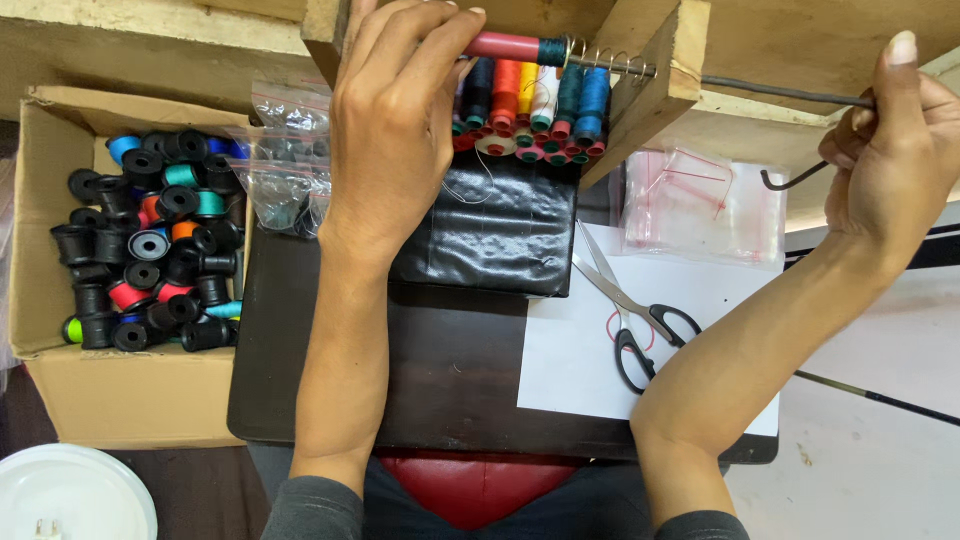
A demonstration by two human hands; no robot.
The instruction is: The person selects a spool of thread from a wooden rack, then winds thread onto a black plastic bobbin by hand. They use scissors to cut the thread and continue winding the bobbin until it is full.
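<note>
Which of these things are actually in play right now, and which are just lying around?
In hand:
left hand on the red spool
right hand gripping the metal rod
thread spools under the rod

Lying about:
scissors on white paper
cardboard box of bobbins
plastic bags
white lid

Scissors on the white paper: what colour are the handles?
Black handles on the scissors, with silver blades; clearest in the head view.
</note>
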